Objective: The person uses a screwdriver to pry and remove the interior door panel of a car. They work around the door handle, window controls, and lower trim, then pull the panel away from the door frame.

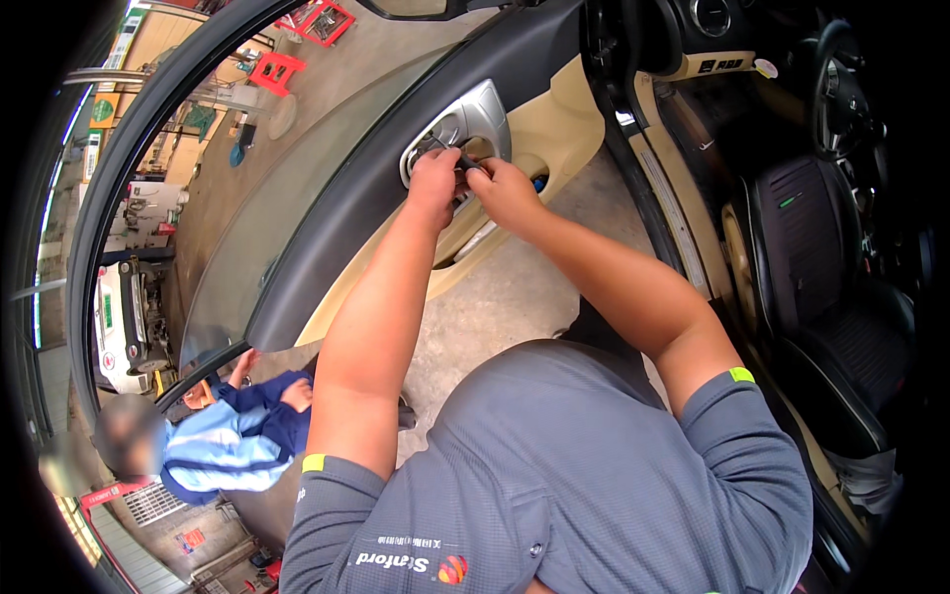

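An open car door's dark and beige inner panel [356, 247] stands in front of me, with a silver handle trim [484, 114] in its upper part. My left hand [433, 186] is closed at the trim's recess, its fingertips on a small dark piece [465, 160], too small to identify. Just to its right, my right hand [503, 196] pinches the same dark piece with thumb and fingers. The fingertips partly hide what lies in the recess. Below them, the beige lower panel has a long pocket.
At right are the car's black seat [807, 257], steering wheel [831, 94] and sill [673, 223]. At lower left, a person in a blue jacket [223, 450] is close to the door. Beyond the window are red stools [272, 72], a white car [124, 337] and shelving.
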{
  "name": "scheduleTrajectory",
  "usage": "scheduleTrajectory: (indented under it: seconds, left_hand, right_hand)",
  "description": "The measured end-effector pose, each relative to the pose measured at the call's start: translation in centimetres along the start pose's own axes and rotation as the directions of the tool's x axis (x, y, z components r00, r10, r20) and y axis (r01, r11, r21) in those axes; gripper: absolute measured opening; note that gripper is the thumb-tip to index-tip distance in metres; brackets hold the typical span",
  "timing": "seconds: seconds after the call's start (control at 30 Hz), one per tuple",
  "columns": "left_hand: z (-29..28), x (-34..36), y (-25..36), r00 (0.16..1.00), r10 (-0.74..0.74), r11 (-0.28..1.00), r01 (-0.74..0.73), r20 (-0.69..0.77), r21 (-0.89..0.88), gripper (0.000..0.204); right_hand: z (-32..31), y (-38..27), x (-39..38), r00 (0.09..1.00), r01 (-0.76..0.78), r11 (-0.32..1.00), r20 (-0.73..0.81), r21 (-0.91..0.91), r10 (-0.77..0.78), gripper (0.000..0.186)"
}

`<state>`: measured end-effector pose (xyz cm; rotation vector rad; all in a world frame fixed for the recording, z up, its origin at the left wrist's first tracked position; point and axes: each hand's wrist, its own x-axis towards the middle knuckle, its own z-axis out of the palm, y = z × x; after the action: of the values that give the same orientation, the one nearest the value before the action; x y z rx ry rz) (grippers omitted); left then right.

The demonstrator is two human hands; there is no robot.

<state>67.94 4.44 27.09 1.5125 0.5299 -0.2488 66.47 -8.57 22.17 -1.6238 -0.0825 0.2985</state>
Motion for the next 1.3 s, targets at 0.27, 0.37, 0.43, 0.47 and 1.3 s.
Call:
scheduleTrajectory:
  seconds: [0.27, 0.37, 0.43, 0.47, 1.3]
  left_hand:
    - [-0.2, -0.9, 0.0, 0.999, 0.042, 0.998, -0.041, 0.016, -0.046, 0.031]
    - [-0.3, -1.2, 0.3, 0.999, 0.034, 0.998, -0.033, 0.024, -0.051, 0.031]
    - [-0.6, -0.9, 0.3, 0.999, 0.024, 0.999, -0.022, 0.028, -0.036, 0.031]
    - [-0.5, -0.9, 0.3, 0.999, 0.019, 1.000, -0.018, 0.033, -0.024, 0.031]
    - [-4.7, -5.5, -5.3, 0.999, -0.036, 0.997, 0.034, 0.038, 0.067, 0.034]
  right_hand:
    - [-0.1, -0.6, -0.8, 1.000, -0.014, 0.998, 0.008, -0.056, 0.014, 0.042]
    - [0.4, -0.7, -1.0, 1.000, -0.003, 0.999, -0.013, -0.039, 0.003, 0.041]
    - [0.6, -0.5, -0.9, 1.000, -0.017, 0.999, -0.020, -0.027, 0.016, 0.041]
    - [0.7, -0.2, -0.8, 1.000, -0.013, 1.000, -0.021, -0.020, 0.013, 0.041]
    - [2.0, -1.9, -1.5, 0.982, -0.182, 0.959, -0.001, 0.219, 0.187, 0.027]
